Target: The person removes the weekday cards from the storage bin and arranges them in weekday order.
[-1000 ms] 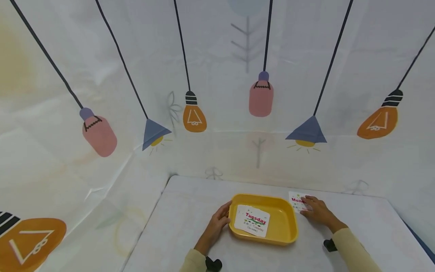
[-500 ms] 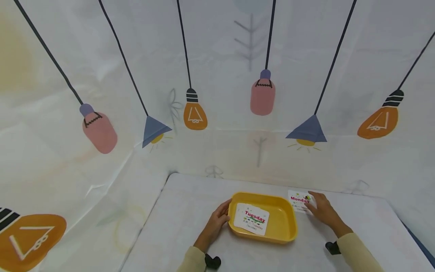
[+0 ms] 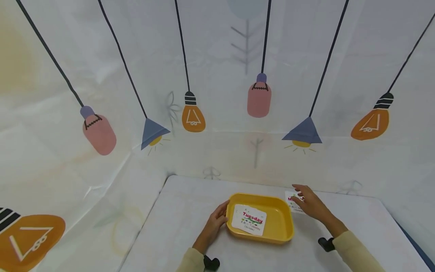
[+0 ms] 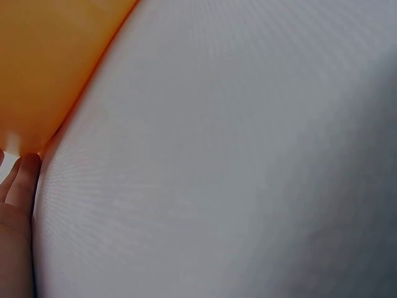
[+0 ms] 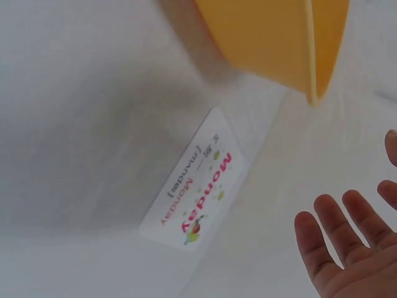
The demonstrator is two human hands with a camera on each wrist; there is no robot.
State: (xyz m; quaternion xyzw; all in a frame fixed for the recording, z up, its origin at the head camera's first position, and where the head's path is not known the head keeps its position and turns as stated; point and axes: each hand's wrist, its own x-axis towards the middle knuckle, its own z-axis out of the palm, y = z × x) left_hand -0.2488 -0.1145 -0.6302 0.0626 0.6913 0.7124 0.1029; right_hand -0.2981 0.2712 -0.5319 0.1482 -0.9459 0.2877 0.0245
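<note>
A yellow tray [image 3: 276,238] stands on the white table, and a white card printed "Tuesday" [image 3: 249,219] lies inside it toward the left. My left hand [image 3: 214,223] rests against the tray's left side; in the left wrist view its fairly straight fingers [image 4: 23,177] touch the outer wall. Behind the tray's right corner a second white card, printed "Monday" [image 5: 198,186], lies flat on the table. My right hand [image 3: 314,206] is held over that card with spread fingers, holding nothing. In the head view it hides part of the "Monday" print. The right wrist view shows its fingers apart from the card.
The white table [image 3: 190,200] ends at a back edge against a pale wall sheet [image 3: 217,155] printed with hanging lamps and bulbs. A dark wrist strap piece [image 3: 211,263] hangs at the left wrist, another strap piece [image 3: 326,244] at the right.
My right hand has come off the "Monday" card and lifted above it, fingers spreading. The card lies in about the same place. My left hand has stayed at the tray.
</note>
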